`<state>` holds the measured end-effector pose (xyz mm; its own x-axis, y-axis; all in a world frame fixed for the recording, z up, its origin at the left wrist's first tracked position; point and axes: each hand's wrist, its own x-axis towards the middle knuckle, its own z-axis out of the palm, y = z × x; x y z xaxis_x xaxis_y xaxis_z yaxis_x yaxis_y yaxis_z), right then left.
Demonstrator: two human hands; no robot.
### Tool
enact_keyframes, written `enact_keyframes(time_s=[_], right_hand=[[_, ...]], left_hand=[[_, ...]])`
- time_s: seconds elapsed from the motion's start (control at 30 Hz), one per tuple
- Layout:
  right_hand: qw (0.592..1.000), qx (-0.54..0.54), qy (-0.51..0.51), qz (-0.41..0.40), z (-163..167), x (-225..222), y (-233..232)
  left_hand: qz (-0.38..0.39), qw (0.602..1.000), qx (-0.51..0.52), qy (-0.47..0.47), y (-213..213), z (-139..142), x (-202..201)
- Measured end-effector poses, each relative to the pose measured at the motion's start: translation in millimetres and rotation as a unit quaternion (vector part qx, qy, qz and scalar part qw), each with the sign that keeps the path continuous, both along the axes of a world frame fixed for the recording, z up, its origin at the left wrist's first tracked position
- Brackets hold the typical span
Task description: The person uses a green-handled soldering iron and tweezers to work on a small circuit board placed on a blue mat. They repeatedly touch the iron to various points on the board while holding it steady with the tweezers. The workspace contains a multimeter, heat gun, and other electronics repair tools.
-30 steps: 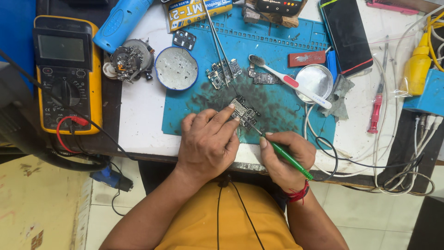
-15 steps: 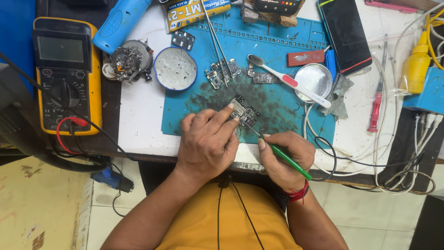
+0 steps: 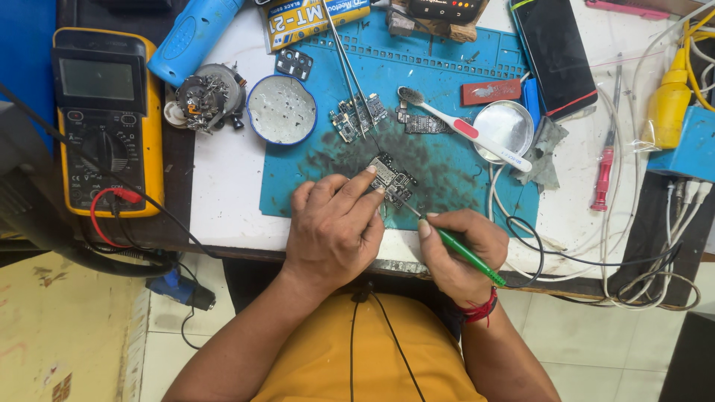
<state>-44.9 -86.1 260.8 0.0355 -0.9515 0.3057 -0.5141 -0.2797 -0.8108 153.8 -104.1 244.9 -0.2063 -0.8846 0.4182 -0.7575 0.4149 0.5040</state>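
A small dark circuit board (image 3: 392, 178) lies on the stained blue work mat (image 3: 462, 171). My left hand (image 3: 335, 227) rests on the mat's front edge, its fingertips pressing the board's near left corner. My right hand (image 3: 456, 253) grips a thin green-handled tool (image 3: 465, 255) like a pen; its metal tip touches the board's right side. Both forearms come up from the bottom of the view over a yellow shirt.
A yellow multimeter (image 3: 108, 123) with red and black leads sits at the left. Behind the board lie tweezers (image 3: 350, 67), more small boards (image 3: 357, 117), a round tin (image 3: 281, 109), a toothbrush (image 3: 465, 128), a metal dish (image 3: 505, 128), a phone (image 3: 555, 52) and a red screwdriver (image 3: 603, 175). Cables crowd the right.
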Motion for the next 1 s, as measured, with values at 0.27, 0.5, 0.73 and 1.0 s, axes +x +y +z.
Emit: enact_keyframes(time_s=[0.27, 0.5, 0.73, 1.0], right_hand=[[1.0, 0.01, -0.007, -0.007, -1.3, 1.2, -0.6], [1.0, 0.021, -0.015, -0.003, -1.6, -1.3, -1.0], [0.999, 0.018, -0.002, -0.027, -1.3, 0.1, -1.8], [1.0, 0.019, -0.003, -0.014, 0.1, -0.6, -2.4]], left_hand=[[0.001, 1.0, 0.003, 0.006, -0.6, 0.6, 0.5], [0.001, 1.0, 0.0, 0.004, -1.1, 1.5, -0.2], [0.003, 1.0, -0.001, 0.007, -2.4, 2.0, -0.6], [0.002, 1.0, -0.002, 0.008, -3.2, 4.3, 0.1]])
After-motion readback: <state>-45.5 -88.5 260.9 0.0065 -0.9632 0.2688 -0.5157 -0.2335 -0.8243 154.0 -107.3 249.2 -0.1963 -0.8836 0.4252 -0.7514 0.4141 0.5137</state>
